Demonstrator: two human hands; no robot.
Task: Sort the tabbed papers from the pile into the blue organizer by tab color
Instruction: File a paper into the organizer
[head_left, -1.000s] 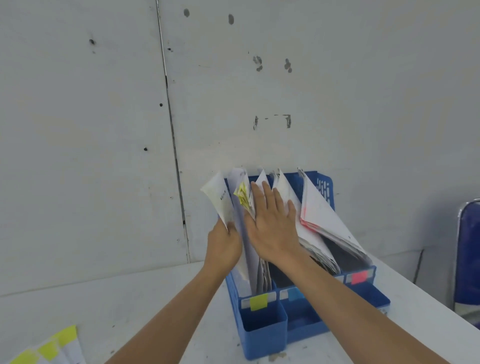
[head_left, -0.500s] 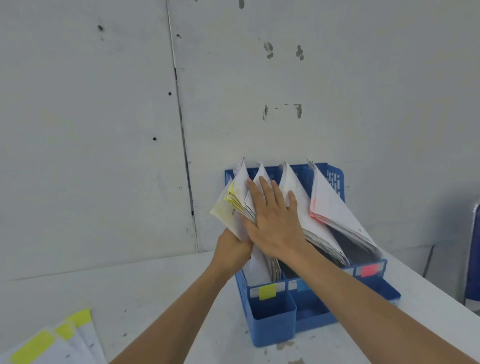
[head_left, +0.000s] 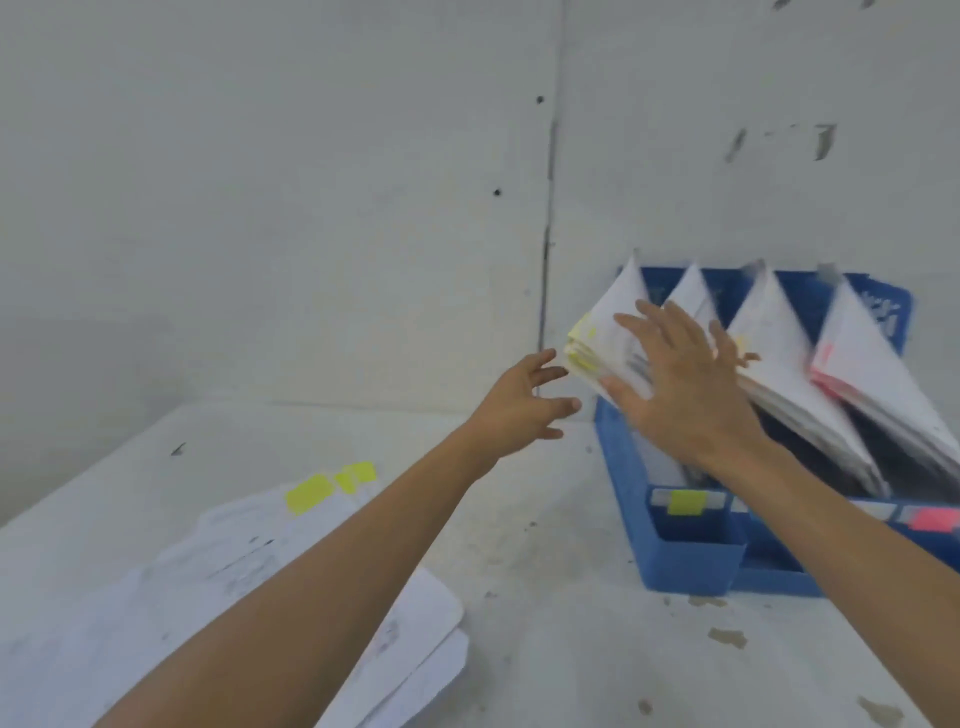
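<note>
At worktop (head_left: 545, 649) far edge, right hand (head_left: 680, 384), fingers spread flat, presses yellow-tabbed papers (head_left: 602, 343) into blue organizer (head_left: 691, 566); left hand (head_left: 524, 402) empty, fingers apart. Best: square stack before release.

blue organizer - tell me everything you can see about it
The organizer looks like blue plastic and stands upright on the white table near the wall. Its slots hold leaning stacks of paper, some with yellow or pink tabs. The low front carries a yellow label and a pink label, with a small cup below the yellow one. The open right hand is over the leftmost stack; blur hides any contact.
</note>
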